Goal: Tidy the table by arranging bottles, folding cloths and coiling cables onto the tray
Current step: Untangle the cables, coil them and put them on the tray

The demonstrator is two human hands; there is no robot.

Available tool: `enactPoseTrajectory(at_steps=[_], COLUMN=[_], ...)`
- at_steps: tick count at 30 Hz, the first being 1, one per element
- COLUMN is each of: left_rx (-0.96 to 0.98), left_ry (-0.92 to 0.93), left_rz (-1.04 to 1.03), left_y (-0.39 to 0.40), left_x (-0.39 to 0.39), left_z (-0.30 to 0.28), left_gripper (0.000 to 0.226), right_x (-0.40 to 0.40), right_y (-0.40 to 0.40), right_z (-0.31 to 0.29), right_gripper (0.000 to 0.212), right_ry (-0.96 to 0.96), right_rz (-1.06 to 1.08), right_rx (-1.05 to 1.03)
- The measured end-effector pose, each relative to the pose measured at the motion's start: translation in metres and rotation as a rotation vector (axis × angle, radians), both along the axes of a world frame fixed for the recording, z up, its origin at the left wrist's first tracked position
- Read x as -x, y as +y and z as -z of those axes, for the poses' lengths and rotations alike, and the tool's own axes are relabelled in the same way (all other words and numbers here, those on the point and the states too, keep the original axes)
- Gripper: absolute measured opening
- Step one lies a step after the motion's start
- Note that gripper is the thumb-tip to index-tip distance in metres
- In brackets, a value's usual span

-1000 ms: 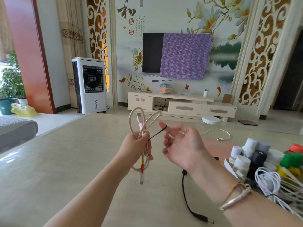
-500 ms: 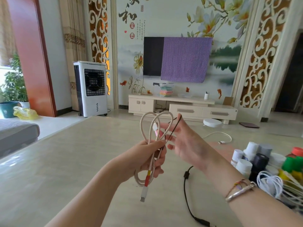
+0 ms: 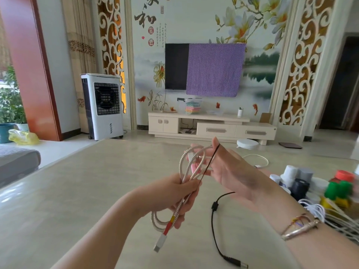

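Observation:
My left hand [image 3: 175, 195] grips a coiled beige braided cable [image 3: 186, 167] at its middle; the loops stand up above the fist and a white plug with red and yellow bands [image 3: 162, 239] hangs below. My right hand [image 3: 227, 169] is just right of the loops, fingers spread, with a thin black tie [image 3: 210, 162] stretched from its fingertip down to the bundle. A black cable [image 3: 214, 220] lies on the table below my right forearm. White cables [image 3: 320, 212] and several bottles [image 3: 299, 181] sit at the right edge.
A white cable [image 3: 258, 160] lies further back on the beige table [image 3: 77, 191]. Green, red and yellow caps [image 3: 340, 188] crowd the right edge. Beyond the table stand a TV cabinet [image 3: 211, 129] and an air cooler [image 3: 103, 105].
Both hands have come lower and closer to me. My right hand has carried the black tie from beside the loops up and across them, pulling it taut.

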State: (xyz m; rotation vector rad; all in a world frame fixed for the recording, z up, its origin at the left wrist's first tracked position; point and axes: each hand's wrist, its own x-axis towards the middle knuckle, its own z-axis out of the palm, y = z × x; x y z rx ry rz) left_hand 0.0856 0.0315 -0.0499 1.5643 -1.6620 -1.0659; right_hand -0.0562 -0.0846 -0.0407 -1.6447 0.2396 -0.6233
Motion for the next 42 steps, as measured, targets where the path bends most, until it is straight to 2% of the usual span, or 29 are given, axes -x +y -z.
enactPoseTrajectory(at_steps=[2,4,8,11,13,16,21,23,28,31,32,34,38,42], left_rx=[-0.038,-0.090,-0.216,-0.294,-0.320,-0.270,-0.101,-0.075,-0.021,0.046,0.071,0.106,0.113,0.074], left_ry=[-0.076,-0.186,-0.449,-0.535,-0.535,-0.594,-0.861,-0.807,-0.539,-0.460,-0.439,-0.416,-0.339,-0.203], left_rz=[0.027,0.041,0.021,-0.049,-0.114,-0.185,-0.310,-0.330,-0.333,-0.348,-0.341,-0.332,-0.240,-0.052], left_y=[-0.001,-0.003,-0.008,-0.012,-0.017,-0.016,-0.011,-0.010,-0.009,-0.008,-0.008,-0.010,-0.017,-0.027], left_x=[0.002,0.001,-0.004,0.001,0.001,-0.005,-0.003,-0.001,0.001,0.010,0.014,0.022,0.061,0.092], left_z=[0.000,0.002,0.007,0.010,0.016,0.025,0.031,0.031,0.024,0.020,0.020,0.022,0.012,-0.008], left_gripper=[0.039,0.043,0.044,0.036,0.033,0.041,0.049,0.049,0.050,0.049,0.049,0.050,0.058,0.042], right_x=[0.005,0.009,0.007,-0.001,-0.008,-0.013,-0.012,-0.010,0.017,0.035,0.041,0.049,0.091,0.142], right_y=[0.001,0.004,0.016,0.022,0.021,0.019,0.024,0.025,0.032,0.034,0.032,0.028,0.024,0.021], right_z=[0.002,0.002,-0.001,-0.002,0.001,0.011,0.020,0.020,0.005,0.002,0.004,0.008,-0.004,-0.021], right_gripper=[0.102,0.101,0.070,0.039,0.027,0.011,0.010,0.008,0.017,0.037,0.040,0.034,0.017,0.007], right_ry=[0.001,0.089,0.327,0.464,0.540,0.549,0.661,0.679,0.704,0.741,0.777,0.834,0.749,0.621], right_rz=[0.016,0.015,0.015,0.060,0.103,0.156,0.282,0.254,0.062,-0.006,0.001,0.045,0.070,0.146], right_rx=[0.005,0.114,0.352,0.458,0.551,0.623,0.774,0.744,0.498,0.442,0.480,0.569,0.519,0.415])
